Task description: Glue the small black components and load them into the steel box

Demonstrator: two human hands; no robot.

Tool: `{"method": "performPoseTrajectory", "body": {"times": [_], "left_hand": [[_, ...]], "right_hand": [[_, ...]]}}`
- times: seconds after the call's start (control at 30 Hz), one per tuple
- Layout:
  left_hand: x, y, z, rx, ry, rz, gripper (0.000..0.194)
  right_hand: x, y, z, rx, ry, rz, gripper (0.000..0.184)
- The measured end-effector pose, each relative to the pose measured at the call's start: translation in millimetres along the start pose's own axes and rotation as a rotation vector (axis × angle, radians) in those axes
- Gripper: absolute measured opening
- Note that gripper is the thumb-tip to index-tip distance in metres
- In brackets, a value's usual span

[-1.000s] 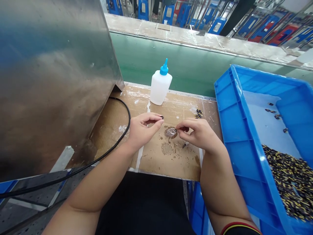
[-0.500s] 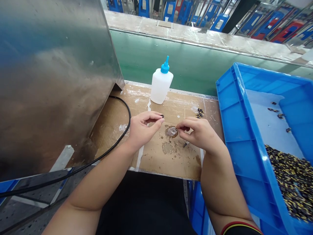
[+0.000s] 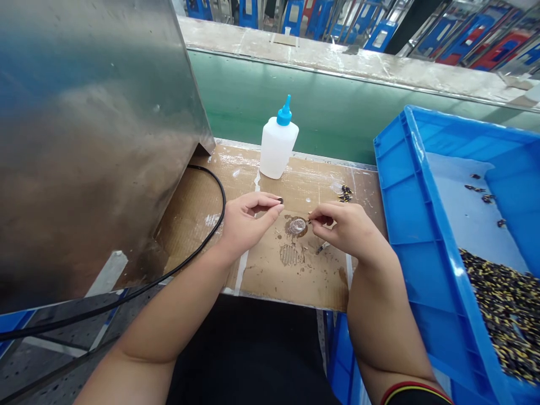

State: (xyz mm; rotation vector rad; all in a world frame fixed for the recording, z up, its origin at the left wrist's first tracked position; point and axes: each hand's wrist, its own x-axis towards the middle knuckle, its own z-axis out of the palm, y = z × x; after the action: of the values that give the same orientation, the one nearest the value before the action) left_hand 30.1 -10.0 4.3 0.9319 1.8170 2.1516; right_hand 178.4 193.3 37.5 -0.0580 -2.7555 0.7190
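My left hand (image 3: 245,220) rests on the cardboard mat (image 3: 270,270), thumb and forefinger pinched on a small dark part (image 3: 280,201). My right hand (image 3: 346,228) is also pinched, holding a tiny thin piece at its fingertips just right of a small clear round dish (image 3: 297,226) that sits on a dark glue stain. The two hands are a short gap apart, with the dish between them. A small dark piece (image 3: 321,247) lies on the mat under my right hand.
A white glue bottle with a blue nozzle (image 3: 277,143) stands at the mat's far edge. A little heap of dark parts (image 3: 345,193) lies to its right. A blue crate (image 3: 426,236) of black-and-yellow parts (image 3: 502,304) fills the right. A steel housing (image 3: 93,124) and black cable (image 3: 211,225) are left.
My right hand has drawn slightly right, away from the clear dish. My left hand has stayed put.
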Motion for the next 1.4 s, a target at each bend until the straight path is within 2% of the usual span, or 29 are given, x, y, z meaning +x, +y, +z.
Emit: {"method": "performPoseTrajectory", "body": {"times": [0.13, 0.27, 0.47, 0.53, 0.63, 0.73, 0.83, 1.1, 1.27, 1.4], "left_hand": [[2.2, 1.7, -1.4, -0.240, -0.016, -0.202, 0.014], [4.5, 5.0, -3.8, -0.519, -0.057, -0.414, 0.024], [2.9, 6.7, -4.9, -0.629, -0.134, -0.546, 0.032], [1.7, 6.0, -4.4, -0.640, -0.144, -0.555, 0.032], [0.6, 6.2, -3.6, -0.646, -0.145, -0.551, 0.033], [0.4, 7.9, -3.0, -0.656, -0.153, -0.538, 0.033], [0.7, 9.9, -2.7, -0.667, -0.167, -0.531, 0.032], [-0.1, 14.1, -2.8, -0.643, -0.170, -0.491, 0.029], [0.7, 15.4, -1.9, -0.585, -0.178, -0.450, 0.031], [1.0, 16.2, -0.5, -0.610, -0.193, -0.397, 0.024]], "right_hand": [[-0.5, -1.5, 0.2, 0.101, 0.174, 0.074, 0.007], [-0.6, -18.4, 11.5, 0.423, 0.325, 0.112, 0.008], [2.6, -49.5, 36.6, 0.790, 0.438, 0.032, 0.007], [4.3, -54.3, 40.4, 0.875, 0.450, 0.009, 0.004], [6.4, -56.8, 41.9, 0.927, 0.454, -0.008, 0.016], [7.4, -57.1, 42.3, 0.835, 0.479, -0.070, 0.025], [7.0, -57.0, 42.9, 0.705, 0.513, -0.135, 0.024], [5.6, -55.5, 45.1, 0.636, 0.520, -0.131, 0.024], [5.3, -55.3, 46.1, 0.610, 0.512, -0.102, 0.018], [4.4, -54.8, 45.9, 0.617, 0.500, -0.102, 0.021]]}}
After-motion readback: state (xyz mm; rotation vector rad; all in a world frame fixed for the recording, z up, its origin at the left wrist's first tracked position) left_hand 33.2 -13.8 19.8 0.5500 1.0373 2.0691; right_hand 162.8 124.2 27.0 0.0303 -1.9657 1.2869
